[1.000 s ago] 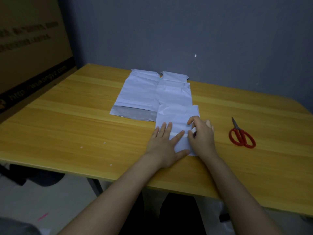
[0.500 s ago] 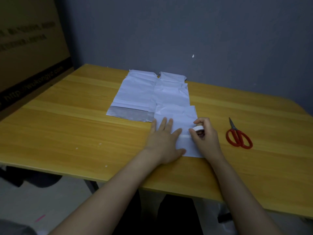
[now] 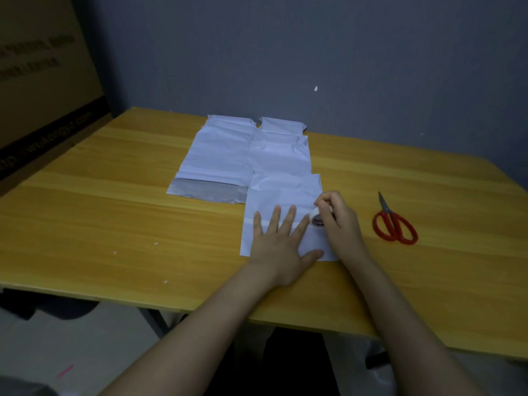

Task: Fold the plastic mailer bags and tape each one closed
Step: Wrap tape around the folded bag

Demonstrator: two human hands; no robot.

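mailer bag (image 3: 281, 197) lying near the table's (image 3: 114, 212) front edge; thin, slippery, springing open. left hand (image 3: 281, 244) spreading flat, pressing the fold; right hand (image 3: 340, 221) pinching tape roll (image 3: 316, 218).

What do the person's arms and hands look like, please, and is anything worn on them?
Nothing is worn that the view shows. The left hand and right hand are bare: no gloves, rings or watch can be seen, though the light is dim. Both forearms are uncovered from the wrist to the bottom edge of the picture, with no sleeve, cuff or bracelet in sight.
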